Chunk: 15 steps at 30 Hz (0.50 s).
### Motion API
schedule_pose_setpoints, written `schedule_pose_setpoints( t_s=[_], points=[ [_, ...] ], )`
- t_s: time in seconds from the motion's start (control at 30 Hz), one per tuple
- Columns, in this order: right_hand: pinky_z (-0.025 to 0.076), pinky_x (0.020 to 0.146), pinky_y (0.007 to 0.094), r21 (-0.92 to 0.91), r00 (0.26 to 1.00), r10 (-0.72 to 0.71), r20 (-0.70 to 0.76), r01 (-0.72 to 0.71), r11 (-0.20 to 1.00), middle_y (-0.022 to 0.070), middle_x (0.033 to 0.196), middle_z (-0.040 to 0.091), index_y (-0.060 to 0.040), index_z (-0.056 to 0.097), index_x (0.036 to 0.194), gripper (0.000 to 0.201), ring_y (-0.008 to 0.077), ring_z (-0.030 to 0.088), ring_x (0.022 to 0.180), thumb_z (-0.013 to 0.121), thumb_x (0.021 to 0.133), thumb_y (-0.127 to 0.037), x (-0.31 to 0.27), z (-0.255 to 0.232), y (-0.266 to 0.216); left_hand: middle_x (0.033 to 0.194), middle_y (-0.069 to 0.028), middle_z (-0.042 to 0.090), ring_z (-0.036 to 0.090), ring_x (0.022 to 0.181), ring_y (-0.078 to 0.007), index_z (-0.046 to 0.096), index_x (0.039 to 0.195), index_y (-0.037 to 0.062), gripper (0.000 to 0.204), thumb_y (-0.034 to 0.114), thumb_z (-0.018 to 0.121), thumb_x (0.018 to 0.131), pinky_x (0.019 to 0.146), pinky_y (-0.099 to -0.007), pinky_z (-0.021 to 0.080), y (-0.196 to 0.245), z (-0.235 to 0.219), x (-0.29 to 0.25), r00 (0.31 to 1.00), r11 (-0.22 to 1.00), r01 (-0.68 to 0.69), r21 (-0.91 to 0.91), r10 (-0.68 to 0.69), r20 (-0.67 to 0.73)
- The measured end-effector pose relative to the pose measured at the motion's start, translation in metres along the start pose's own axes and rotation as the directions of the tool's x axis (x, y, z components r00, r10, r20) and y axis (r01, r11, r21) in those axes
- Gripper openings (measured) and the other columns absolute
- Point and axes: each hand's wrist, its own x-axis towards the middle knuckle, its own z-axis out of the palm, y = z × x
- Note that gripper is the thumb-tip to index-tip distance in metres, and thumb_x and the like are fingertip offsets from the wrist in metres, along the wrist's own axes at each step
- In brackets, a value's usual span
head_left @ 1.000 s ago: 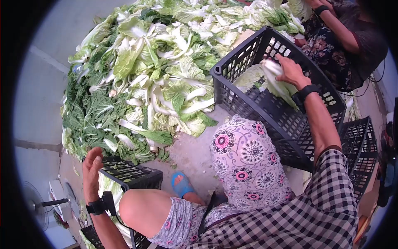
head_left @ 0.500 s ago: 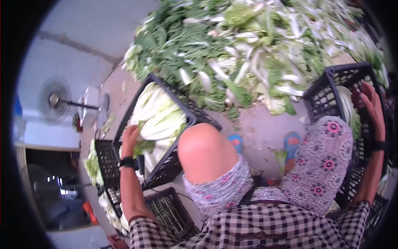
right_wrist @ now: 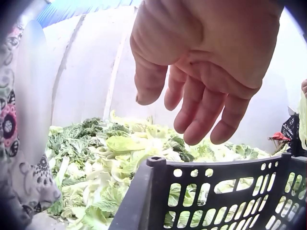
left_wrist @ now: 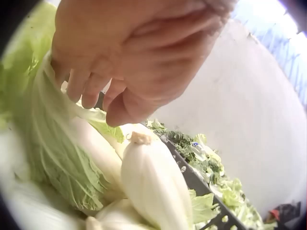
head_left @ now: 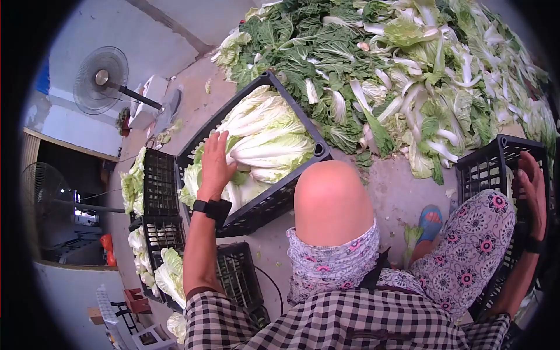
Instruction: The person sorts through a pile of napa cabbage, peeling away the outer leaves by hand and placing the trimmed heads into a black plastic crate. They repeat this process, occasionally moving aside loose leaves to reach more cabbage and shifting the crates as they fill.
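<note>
Item: cabbages (head_left: 265, 137), trimmed napa heads, pale ribs with crinkled green-yellow leaf; several lie packed lengthwise in a black plastic crate (head_left: 318, 150) on the concrete floor, just beside the person's bare knee (head_left: 332, 201).

Left hand (head_left: 214, 163): rests flat on the heads at the crate's near end, fingers (left_wrist: 91, 91) nearly straight and only lightly bent, touching a green outer leaf, closed round nothing.

Right hand (head_left: 532, 189): at the far wall of a second black crate (head_left: 484, 169) on the person's right; in the right wrist view its fingers (right_wrist: 201, 115) hang relaxed and spread above the rim, holding nothing.

Handling, as judged: each head looks dense and fairly heavy for its bulk. The white base is firm, smooth and probably damp, so apt to slip. The outer leaves are soft, tear easily and bruise under pressure. Best taken round the thick middle or cradled under the stem end, not by the leaf tips.

Surroundings: large heap of loose leaves (head_left: 408, 76) beyond both crates; further crates (head_left: 160, 186) with cabbage at left; two standing fans (head_left: 100, 73).

Markings: no brand, label or legible writing visible on crates or produce.
</note>
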Motion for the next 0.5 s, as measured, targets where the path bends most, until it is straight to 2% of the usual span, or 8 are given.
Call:
schedule_pose_setpoints(
  t_s=[0.03,0.07,0.17,0.3,0.33,0.37,0.43,0.5],
  points=[
    [0.043,0.088,0.0350,0.002,1.000,0.011,0.019,-0.011,1.000,0.0181,0.123,0.051,-0.0047,0.045,0.130,0.068,0.0253,0.050,0.113,0.060,0.082,-0.049,-0.001,0.000,-0.001,0.122,-0.0204,0.050,0.046,0.116,-0.0348,0.047,0.123,0.0023,0.061,0.001,0.066,0.065,0.097,-0.0379,0.040,0.008,-0.004,0.003,0.994,0.992,-0.100,0.075,0.102,-0.033],
    [0.042,0.090,0.0355,0.010,1.000,0.005,0.030,-0.006,1.000,0.0180,0.123,0.051,-0.0048,0.045,0.130,0.066,0.0255,0.050,0.113,0.060,0.082,-0.047,-0.002,0.001,-0.001,0.122,-0.0152,0.052,0.049,0.114,-0.0325,0.048,0.122,0.0043,0.060,0.004,0.069,0.065,0.095,-0.0369,0.042,0.013,-0.007,0.005,0.989,0.996,-0.080,-0.051,0.086,0.121],
    [0.041,0.094,0.0366,0.054,0.998,-0.020,0.054,0.017,0.998,0.0176,0.123,0.051,-0.0047,0.045,0.130,0.061,0.0261,0.049,0.115,0.060,0.084,-0.042,-0.002,0.006,-0.008,0.120,-0.0134,0.054,0.053,0.110,-0.0313,0.050,0.120,0.0048,0.059,0.007,0.071,0.065,0.093,-0.0365,0.043,0.005,0.014,0.001,0.975,0.977,0.028,-0.212,0.019,0.219],
    [0.039,0.097,0.0360,0.119,0.996,-0.048,0.077,0.039,0.992,0.0169,0.121,0.053,-0.0032,0.046,0.128,0.054,0.0259,0.050,0.115,0.061,0.085,-0.033,-0.006,0.006,-0.011,0.115,-0.0151,0.058,0.055,0.107,-0.0327,0.054,0.115,0.0064,0.055,0.012,0.075,0.065,0.092,-0.0374,0.043,0.015,-0.015,0.017,0.986,0.974,0.053,-0.221,-0.016,0.164],
    [0.038,0.098,0.0361,0.135,0.996,-0.054,0.071,0.044,0.990,0.0169,0.121,0.053,-0.0029,0.046,0.128,0.054,0.0260,0.050,0.115,0.061,0.085,-0.032,-0.008,0.005,-0.011,0.107,-0.0150,0.062,0.060,0.098,-0.0293,0.056,0.114,0.0056,0.052,0.011,0.075,0.066,0.086,-0.0356,0.047,0.014,-0.022,0.023,0.999,0.965,0.002,-0.264,0.006,0.031],
    [0.038,0.098,0.0361,0.150,0.996,-0.061,0.070,0.050,0.987,0.0169,0.120,0.053,-0.0027,0.046,0.128,0.055,0.0260,0.050,0.115,0.062,0.085,-0.032,-0.010,0.005,-0.012,0.097,-0.0133,0.064,0.063,0.085,-0.0229,0.055,0.113,0.0025,0.050,0.011,0.073,0.068,0.076,-0.0320,0.051,0.012,-0.030,0.031,0.982,0.889,0.182,-0.420,-0.142,0.125],
    [0.039,0.097,0.0355,0.163,0.994,-0.079,0.075,0.066,0.984,0.0161,0.119,0.054,-0.0024,0.046,0.127,0.056,0.0252,0.050,0.114,0.063,0.084,-0.034,-0.011,0.004,-0.012,0.090,-0.0095,0.064,0.062,0.078,-0.0158,0.055,0.112,0.0008,0.045,0.010,0.072,0.071,0.067,-0.0280,0.052,0.021,-0.068,0.044,0.971,0.747,0.224,-0.626,-0.226,0.078],
    [0.040,0.096,0.0349,0.179,0.992,-0.119,0.046,0.109,0.978,0.0153,0.117,0.054,-0.0022,0.047,0.126,0.058,0.0244,0.051,0.112,0.065,0.083,-0.037,-0.007,0.000,-0.017,0.091,-0.0077,0.063,0.061,0.078,-0.0128,0.056,0.111,0.0009,0.043,0.015,0.073,0.074,0.066,-0.0252,0.052,0.044,-0.099,0.054,0.945,0.554,0.184,-0.812,-0.328,-0.010]
  ],
)
